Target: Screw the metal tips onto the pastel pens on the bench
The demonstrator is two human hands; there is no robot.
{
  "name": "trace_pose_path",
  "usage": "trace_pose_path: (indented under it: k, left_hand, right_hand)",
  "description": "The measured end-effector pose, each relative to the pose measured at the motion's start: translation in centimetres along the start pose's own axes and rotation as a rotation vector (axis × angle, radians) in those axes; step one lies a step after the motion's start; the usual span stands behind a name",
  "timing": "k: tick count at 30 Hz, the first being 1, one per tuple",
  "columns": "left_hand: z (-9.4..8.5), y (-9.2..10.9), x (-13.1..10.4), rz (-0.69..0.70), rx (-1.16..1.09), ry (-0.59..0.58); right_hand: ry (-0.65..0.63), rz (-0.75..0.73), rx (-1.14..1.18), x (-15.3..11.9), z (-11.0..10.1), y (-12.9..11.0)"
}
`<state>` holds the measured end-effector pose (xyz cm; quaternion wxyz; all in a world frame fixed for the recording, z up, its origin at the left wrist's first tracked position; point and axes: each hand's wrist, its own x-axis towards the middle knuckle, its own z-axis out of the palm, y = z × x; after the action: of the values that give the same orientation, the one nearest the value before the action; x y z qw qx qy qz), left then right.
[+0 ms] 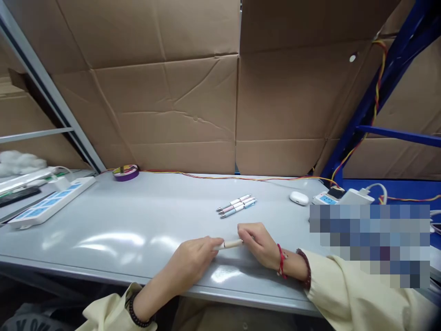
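Between my two hands is a pen with a cream and white barrel, held nearly level just over the table's front part. My left hand is closed on its left end, thumb and fingers pinched together. The right end sits in the closed fingers of my right hand, which hide that tip. Beyond my hands, three pens with white, pink and light blue barrels lie side by side on the grey table, their silver tips pointing left.
A roll of tape rests at the back left, near a white power strip. At the back right are a white rounded case and a white charger. Twisted wires run along the cardboard wall. A blurred patch covers the right side.
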<state>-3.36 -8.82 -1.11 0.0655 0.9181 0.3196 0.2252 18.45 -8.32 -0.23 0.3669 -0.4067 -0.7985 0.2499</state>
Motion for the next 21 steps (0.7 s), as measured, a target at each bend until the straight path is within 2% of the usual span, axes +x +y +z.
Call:
trace_pose_path:
  k: [4, 7, 12, 17, 21]
  left_hand:
    - [-0.1, 0.2, 0.0, -0.064, 0.050, -0.053]
    - [-0.3, 0.4, 0.0, -0.122, 0.056, -0.078]
    - [-0.4, 0.3, 0.2, -0.164, 0.080, -0.051]
    - [-0.5, 0.3, 0.3, -0.222, 0.118, -0.078]
    - [-0.7, 0.4, 0.4, -0.253, 0.108, -0.101]
  right_hand:
    - [-0.072, 0.139, -0.058, 0.7, 0.1, 1.2]
    - [-0.081, 0.161, -0.105, 0.7, 0.4, 1.3]
    - [-0.121, 0.049, -0.075, 0.8, 0.3, 1.1]
    - [-0.080, -0.160, -0.267, 1.0, -0.4, 1.5]
    - [-0.105, -0.144, -0.355, 1.0, -0.5, 1.9]
